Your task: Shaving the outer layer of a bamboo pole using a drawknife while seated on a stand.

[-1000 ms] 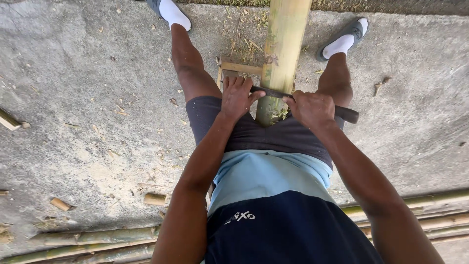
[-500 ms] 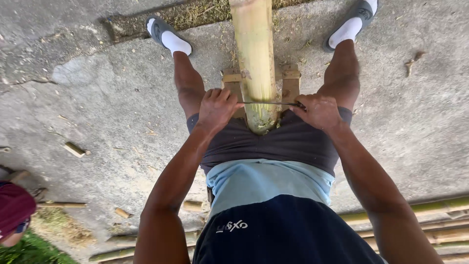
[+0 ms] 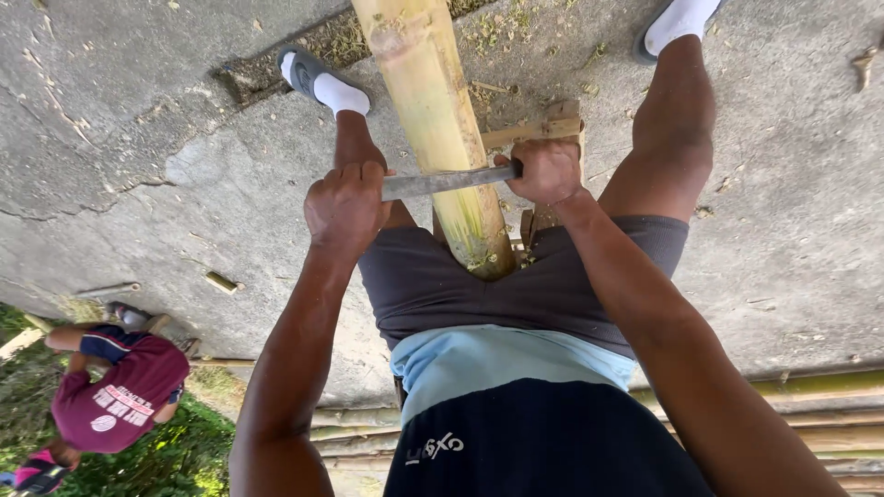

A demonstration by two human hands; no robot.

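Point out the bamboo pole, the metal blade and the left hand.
bamboo pole [image 3: 433, 83]: head view, on the pale yellow upper stem.
metal blade [image 3: 442, 181]: head view, on the flat grey strip crossing the pole.
left hand [image 3: 345, 204]: head view, on the knuckles gripping the blade's end.

- Bamboo pole [image 3: 433, 110]: smooth, slightly glossy yellow-green skin.
- Blade [image 3: 447, 181]: dull grey metal, matt.
- Wooden block [image 3: 543, 129]: rough, pale wood.
- Floor [image 3: 138, 138]: rough, cracked grey concrete.
- Shorts [image 3: 479, 285]: matt grey cloth.
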